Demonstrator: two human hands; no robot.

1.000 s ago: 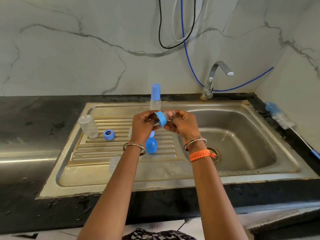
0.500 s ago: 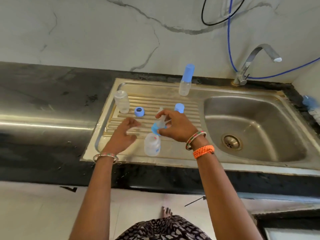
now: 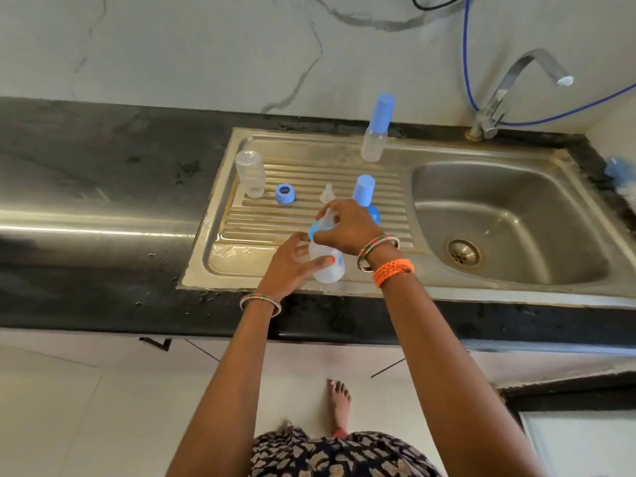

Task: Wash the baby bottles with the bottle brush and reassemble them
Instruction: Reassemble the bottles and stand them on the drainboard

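Once apart, left hand (image 3: 290,261) now on bottle (image 3: 327,266)

Brushed steel sink (image 3: 344,146), translucent plastic bottle (image 3: 327,266)

Both your hands meet at the middle of the frame.

Your arms rise from the bottom edge and converge toward the centre, each wrist ringed by a bangle, the right one also by an orange band. Your left hand (image 3: 292,263) sits lower, palm turned right, thumb and fingers curled round a clear bottle (image 3: 327,266). Your right hand (image 3: 347,228) sits just above it, knuckles up, fingers bent down and pinching the blue ring and teat (image 3: 321,225) at the bottle's top.
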